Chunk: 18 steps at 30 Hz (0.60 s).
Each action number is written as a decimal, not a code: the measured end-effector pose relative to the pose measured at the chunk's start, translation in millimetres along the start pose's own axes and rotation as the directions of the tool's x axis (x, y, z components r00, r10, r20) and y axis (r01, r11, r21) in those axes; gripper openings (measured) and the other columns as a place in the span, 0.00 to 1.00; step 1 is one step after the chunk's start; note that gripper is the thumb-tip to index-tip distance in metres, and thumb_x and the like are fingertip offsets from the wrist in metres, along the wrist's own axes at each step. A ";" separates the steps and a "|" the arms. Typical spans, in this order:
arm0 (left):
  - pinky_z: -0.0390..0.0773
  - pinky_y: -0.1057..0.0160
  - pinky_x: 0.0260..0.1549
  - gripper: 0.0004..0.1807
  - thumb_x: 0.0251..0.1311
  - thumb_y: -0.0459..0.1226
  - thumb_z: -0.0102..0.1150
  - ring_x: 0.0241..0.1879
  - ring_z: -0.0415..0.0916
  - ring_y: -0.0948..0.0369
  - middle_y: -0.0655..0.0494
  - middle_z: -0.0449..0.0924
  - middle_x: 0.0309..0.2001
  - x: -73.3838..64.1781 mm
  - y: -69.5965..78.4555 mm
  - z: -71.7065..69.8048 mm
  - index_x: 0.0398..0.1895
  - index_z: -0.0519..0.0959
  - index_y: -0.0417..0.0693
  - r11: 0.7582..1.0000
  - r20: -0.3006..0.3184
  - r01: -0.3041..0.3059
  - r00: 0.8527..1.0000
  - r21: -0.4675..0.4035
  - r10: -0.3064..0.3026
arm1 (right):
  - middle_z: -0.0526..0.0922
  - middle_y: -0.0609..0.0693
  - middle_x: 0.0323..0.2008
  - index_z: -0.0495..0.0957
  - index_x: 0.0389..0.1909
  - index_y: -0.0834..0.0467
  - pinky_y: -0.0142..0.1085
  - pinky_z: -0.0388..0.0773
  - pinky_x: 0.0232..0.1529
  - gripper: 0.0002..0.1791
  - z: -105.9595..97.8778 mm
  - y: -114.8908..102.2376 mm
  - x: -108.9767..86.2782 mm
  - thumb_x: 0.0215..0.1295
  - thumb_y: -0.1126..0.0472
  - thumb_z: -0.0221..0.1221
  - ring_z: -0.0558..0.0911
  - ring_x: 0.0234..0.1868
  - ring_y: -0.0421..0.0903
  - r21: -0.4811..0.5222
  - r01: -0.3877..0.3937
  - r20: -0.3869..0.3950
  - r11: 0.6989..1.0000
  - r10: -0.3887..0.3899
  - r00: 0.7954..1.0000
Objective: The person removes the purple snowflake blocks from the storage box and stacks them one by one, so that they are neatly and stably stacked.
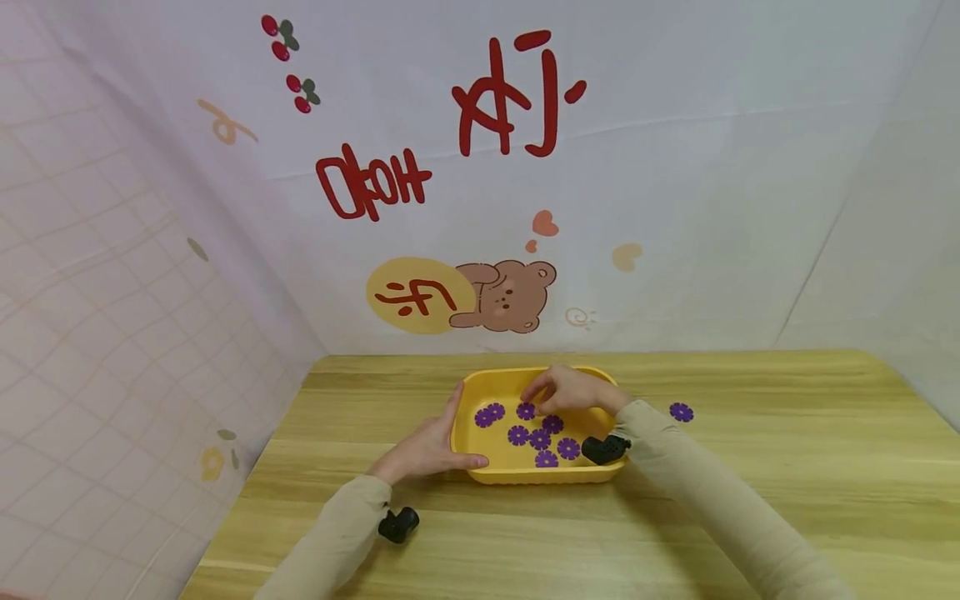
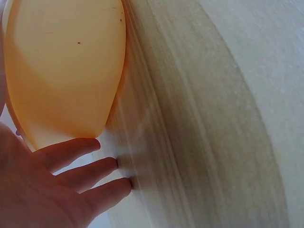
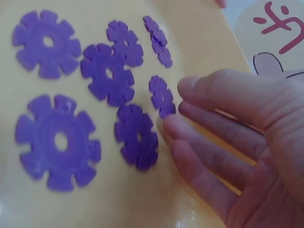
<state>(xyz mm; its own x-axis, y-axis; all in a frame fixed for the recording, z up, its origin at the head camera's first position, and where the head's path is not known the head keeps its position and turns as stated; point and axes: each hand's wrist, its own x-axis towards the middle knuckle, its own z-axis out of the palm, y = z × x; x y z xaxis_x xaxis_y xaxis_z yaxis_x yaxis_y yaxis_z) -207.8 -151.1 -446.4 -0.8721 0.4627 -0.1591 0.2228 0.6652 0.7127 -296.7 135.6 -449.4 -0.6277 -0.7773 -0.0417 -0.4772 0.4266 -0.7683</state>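
A yellow plastic tub (image 1: 543,477) stands on the table with several purple notched flower-shaped building discs (image 1: 540,439) lying flat inside. At its left end my left hand (image 1: 427,446) holds the rim, thumb over the near corner and index finger along the end wall. The left wrist view shows the other fingers (image 2: 90,175) extended beside the tub. Over the tub's far right part reaches my right hand (image 1: 567,390), fingers loosely bent and nothing seen between them. Its fingertips hover close to one disc (image 3: 162,97) in the right wrist view; whether they touch it I cannot tell.
Another purple disc (image 1: 681,412) lies on the wooden table (image 1: 787,433) to the right of the tub. Behind the table hangs a white printed cloth (image 1: 675,208) with a bear and red characters. Each wrist carries a black camera (image 1: 399,525).
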 end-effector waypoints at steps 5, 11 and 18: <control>0.69 0.51 0.57 0.67 0.50 0.54 0.71 0.52 0.74 0.53 0.34 0.61 0.67 -0.8 0.6 0.4 0.77 0.28 0.51 1.000 0.002 0.017 1.000 0.009 -0.017 | 0.82 0.58 0.48 0.79 0.52 0.68 0.35 0.78 0.44 0.19 2.5 4.4 -2.4 0.58 0.68 0.63 0.82 0.43 0.47 0.040 -0.022 0.007 0.999 0.022 1.000; 0.70 0.50 0.55 0.67 0.50 0.53 0.72 0.48 0.76 0.54 0.32 0.62 0.66 -1.0 -0.5 1.3 0.77 0.28 0.48 1.000 0.003 0.004 1.000 -0.007 -0.003 | 0.83 0.56 0.48 0.79 0.53 0.67 0.34 0.78 0.41 0.19 7.4 6.4 -4.2 0.58 0.70 0.62 0.81 0.39 0.45 0.058 -0.018 0.019 0.998 0.017 1.000; 0.70 0.51 0.56 0.68 0.49 0.55 0.72 0.49 0.75 0.54 0.32 0.60 0.67 -0.8 0.2 -1.4 0.77 0.28 0.50 1.000 0.002 0.011 1.000 0.000 -0.011 | 0.82 0.54 0.45 0.80 0.51 0.65 0.33 0.77 0.33 0.18 9.1 8.4 -4.2 0.59 0.71 0.63 0.77 0.31 0.40 0.013 0.044 0.072 0.999 -0.045 0.996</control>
<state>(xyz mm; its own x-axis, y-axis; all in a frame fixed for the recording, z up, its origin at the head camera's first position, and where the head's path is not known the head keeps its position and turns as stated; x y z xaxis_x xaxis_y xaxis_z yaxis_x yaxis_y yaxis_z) -207.7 -152.2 -445.2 -0.8736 0.4564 -0.1690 0.2130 0.6707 0.7105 -292.5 138.3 -461.6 -0.5598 -0.8269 -0.0532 -0.4965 0.3861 -0.7775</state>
